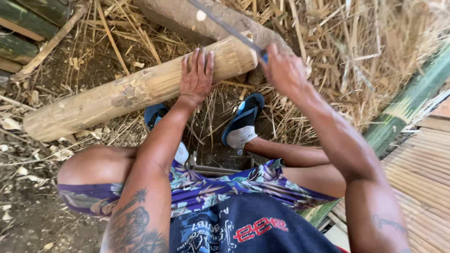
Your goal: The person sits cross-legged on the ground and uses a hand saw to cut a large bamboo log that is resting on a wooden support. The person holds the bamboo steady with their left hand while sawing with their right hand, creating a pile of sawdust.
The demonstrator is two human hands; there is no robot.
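Head view: left hand (197, 75) fingers flat on bamboo log (126, 93); right hand (283, 70) fingers clamped on blade (225, 26).

The left hand (197, 72) presses a bamboo log (126, 93) while the right hand (283, 70) grips a long blade (225, 26).

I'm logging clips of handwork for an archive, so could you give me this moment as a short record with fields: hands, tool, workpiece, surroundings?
left hand: left hand pressed flat on top of the bamboo pole
right hand: right hand closed around the handle of a long blade
blade: its edge meets the cut end of the pole
workpiece: thick, pale, peeled; it lies slanted across the ground
feet: blue sandals under the pole
surroundings: dry bamboo strips, a green bamboo stalk, a slatted bamboo surface at the right
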